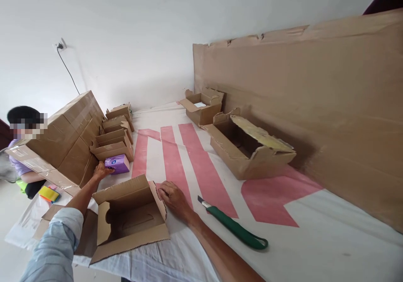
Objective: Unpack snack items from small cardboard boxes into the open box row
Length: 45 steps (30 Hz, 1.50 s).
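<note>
Purple packet (117,164) sat under the left hand's (101,171) curled fingers; right hand's (172,200) fingers pressed the open cardboard box's (132,220) flap.

A green-handled knife (234,226) lies on the white sheet (315,240) with pink bands, lower centre. To the right of centre sits a long open carton (248,147), and behind it a smaller open box (203,107). A big cardboard sheet (299,97) leans along the right side. At left, a large taped carton (67,137) lies tilted, with a row of small open boxes (116,133) beside it. A person (22,147) sits at far left. A plug (59,45) and cable hang on the wall, upper left.
</note>
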Each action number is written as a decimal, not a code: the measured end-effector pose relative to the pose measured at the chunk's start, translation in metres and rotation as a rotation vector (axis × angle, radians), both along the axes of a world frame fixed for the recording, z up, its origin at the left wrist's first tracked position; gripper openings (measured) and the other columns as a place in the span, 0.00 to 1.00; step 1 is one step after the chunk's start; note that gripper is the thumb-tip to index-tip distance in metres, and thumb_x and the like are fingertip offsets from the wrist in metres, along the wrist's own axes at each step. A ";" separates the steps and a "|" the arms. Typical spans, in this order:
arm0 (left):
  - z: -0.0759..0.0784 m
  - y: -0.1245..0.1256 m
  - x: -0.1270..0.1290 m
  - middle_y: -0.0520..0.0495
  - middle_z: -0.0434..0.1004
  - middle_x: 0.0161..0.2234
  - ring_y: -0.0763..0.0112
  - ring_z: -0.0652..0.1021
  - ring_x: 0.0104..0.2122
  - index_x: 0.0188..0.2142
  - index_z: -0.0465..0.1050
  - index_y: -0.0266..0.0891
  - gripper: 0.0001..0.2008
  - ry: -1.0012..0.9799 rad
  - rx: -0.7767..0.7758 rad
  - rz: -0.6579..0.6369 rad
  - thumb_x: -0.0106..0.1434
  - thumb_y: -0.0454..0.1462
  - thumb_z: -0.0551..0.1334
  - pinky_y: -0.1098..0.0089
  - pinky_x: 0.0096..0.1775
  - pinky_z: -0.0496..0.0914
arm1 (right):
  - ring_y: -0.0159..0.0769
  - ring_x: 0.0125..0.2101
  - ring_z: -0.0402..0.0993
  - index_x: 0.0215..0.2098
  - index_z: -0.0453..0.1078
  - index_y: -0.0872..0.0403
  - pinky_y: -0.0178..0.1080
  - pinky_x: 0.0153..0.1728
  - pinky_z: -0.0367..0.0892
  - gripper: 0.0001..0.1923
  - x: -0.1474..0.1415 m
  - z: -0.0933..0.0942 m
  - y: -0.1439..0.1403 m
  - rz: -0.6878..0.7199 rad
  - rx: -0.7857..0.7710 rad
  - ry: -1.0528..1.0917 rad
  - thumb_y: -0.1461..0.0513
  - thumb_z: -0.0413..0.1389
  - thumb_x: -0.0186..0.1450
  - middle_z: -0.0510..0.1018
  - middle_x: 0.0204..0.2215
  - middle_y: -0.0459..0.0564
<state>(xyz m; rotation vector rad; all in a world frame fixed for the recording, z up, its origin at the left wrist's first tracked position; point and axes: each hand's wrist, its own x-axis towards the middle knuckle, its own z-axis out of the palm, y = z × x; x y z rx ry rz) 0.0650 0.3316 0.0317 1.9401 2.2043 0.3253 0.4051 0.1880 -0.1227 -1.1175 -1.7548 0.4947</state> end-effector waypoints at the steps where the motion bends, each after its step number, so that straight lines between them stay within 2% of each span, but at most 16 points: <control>1: 0.003 -0.004 0.003 0.31 0.83 0.49 0.37 0.83 0.52 0.53 0.69 0.41 0.32 0.074 0.002 0.013 0.55 0.50 0.76 0.51 0.48 0.76 | 0.40 0.34 0.70 0.26 0.63 0.49 0.41 0.41 0.61 0.17 0.000 0.000 0.000 -0.001 0.002 -0.003 0.68 0.51 0.72 0.75 0.28 0.48; 4: 0.012 -0.015 0.017 0.24 0.76 0.58 0.33 0.79 0.58 0.57 0.67 0.39 0.28 0.288 0.032 -0.022 0.62 0.47 0.71 0.45 0.54 0.72 | 0.40 0.34 0.70 0.26 0.63 0.49 0.41 0.40 0.61 0.17 0.000 0.000 0.000 -0.010 0.008 -0.009 0.68 0.51 0.72 0.75 0.29 0.48; 6: 0.015 -0.020 0.029 0.27 0.72 0.62 0.36 0.76 0.61 0.58 0.68 0.41 0.24 0.395 0.044 -0.127 0.65 0.42 0.69 0.45 0.58 0.70 | 0.40 0.34 0.69 0.26 0.63 0.49 0.41 0.40 0.61 0.17 0.000 0.000 0.000 -0.019 0.012 -0.011 0.68 0.50 0.72 0.75 0.29 0.48; 9: 0.017 -0.023 0.045 0.33 0.70 0.62 0.42 0.73 0.62 0.56 0.71 0.45 0.20 0.511 0.032 -0.285 0.65 0.36 0.69 0.49 0.61 0.68 | 0.40 0.34 0.69 0.26 0.63 0.49 0.42 0.41 0.62 0.17 0.000 0.000 0.001 -0.032 0.017 -0.014 0.68 0.50 0.73 0.75 0.29 0.48; 12: 0.015 -0.019 0.055 0.34 0.70 0.61 0.43 0.73 0.60 0.56 0.71 0.46 0.21 0.595 0.023 -0.355 0.64 0.34 0.68 0.48 0.59 0.69 | 0.41 0.34 0.70 0.27 0.63 0.49 0.42 0.40 0.62 0.16 -0.001 -0.001 0.002 -0.037 0.023 -0.019 0.68 0.51 0.73 0.76 0.29 0.48; 21: 0.013 -0.003 0.059 0.33 0.69 0.60 0.42 0.71 0.59 0.57 0.70 0.45 0.19 0.698 0.032 -0.368 0.68 0.32 0.64 0.47 0.54 0.70 | 0.41 0.34 0.70 0.28 0.65 0.49 0.43 0.41 0.63 0.16 -0.001 -0.003 0.002 -0.049 0.019 -0.021 0.67 0.50 0.74 0.76 0.30 0.48; 27: 0.017 0.005 0.059 0.36 0.69 0.60 0.45 0.71 0.59 0.58 0.70 0.49 0.20 0.705 0.033 -0.365 0.68 0.32 0.64 0.48 0.55 0.69 | 0.42 0.35 0.71 0.29 0.65 0.49 0.43 0.42 0.63 0.15 0.000 -0.007 0.002 -0.040 0.003 -0.023 0.67 0.51 0.74 0.77 0.31 0.49; 36: 0.018 0.009 0.056 0.35 0.69 0.60 0.44 0.70 0.60 0.58 0.70 0.47 0.21 0.650 0.025 -0.365 0.66 0.31 0.65 0.47 0.58 0.67 | 0.42 0.36 0.72 0.28 0.65 0.48 0.43 0.43 0.63 0.16 0.000 -0.003 0.000 -0.039 -0.002 -0.022 0.67 0.51 0.74 0.78 0.31 0.50; 41: 0.036 0.000 0.055 0.36 0.71 0.60 0.43 0.71 0.61 0.57 0.71 0.45 0.28 0.571 -0.038 -0.405 0.58 0.31 0.72 0.47 0.61 0.66 | 0.43 0.36 0.72 0.27 0.66 0.48 0.44 0.42 0.65 0.16 0.002 -0.002 -0.003 -0.013 -0.012 -0.003 0.65 0.51 0.74 0.78 0.30 0.50; 43: 0.050 -0.010 0.051 0.37 0.73 0.59 0.45 0.73 0.60 0.57 0.73 0.44 0.26 0.530 -0.070 -0.419 0.60 0.33 0.72 0.50 0.60 0.68 | 0.44 0.36 0.73 0.29 0.68 0.48 0.44 0.42 0.66 0.15 0.004 -0.003 -0.004 0.002 -0.017 0.007 0.65 0.51 0.74 0.79 0.32 0.51; 45: 0.068 -0.027 0.041 0.39 0.77 0.57 0.49 0.76 0.58 0.56 0.75 0.43 0.20 0.476 -0.117 -0.438 0.64 0.37 0.69 0.56 0.58 0.70 | 0.45 0.38 0.74 0.31 0.69 0.49 0.44 0.43 0.66 0.14 0.005 -0.004 -0.005 0.016 -0.021 0.016 0.64 0.51 0.74 0.81 0.34 0.52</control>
